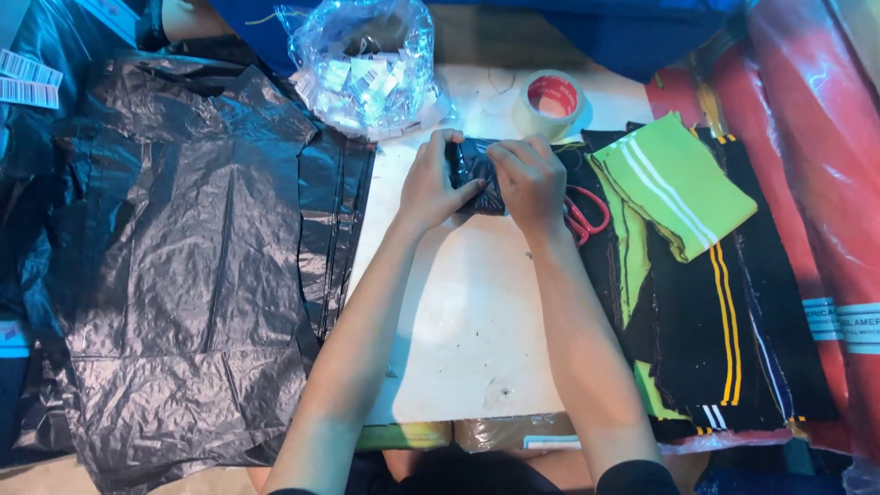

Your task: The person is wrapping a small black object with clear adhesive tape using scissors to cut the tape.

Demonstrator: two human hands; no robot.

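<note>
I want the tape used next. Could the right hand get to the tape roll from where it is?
Probably yes. The tape roll lies just beyond the right hand on the white table, nothing between, though that hand is gripping the small black bundle.

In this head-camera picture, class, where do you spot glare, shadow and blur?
Head view: glare glints on the crumpled black plastic sheet and the clear bag of labels; soft arm shadows fall on the white table; the left hand and right hand look slightly soft around the dark packet.
</note>
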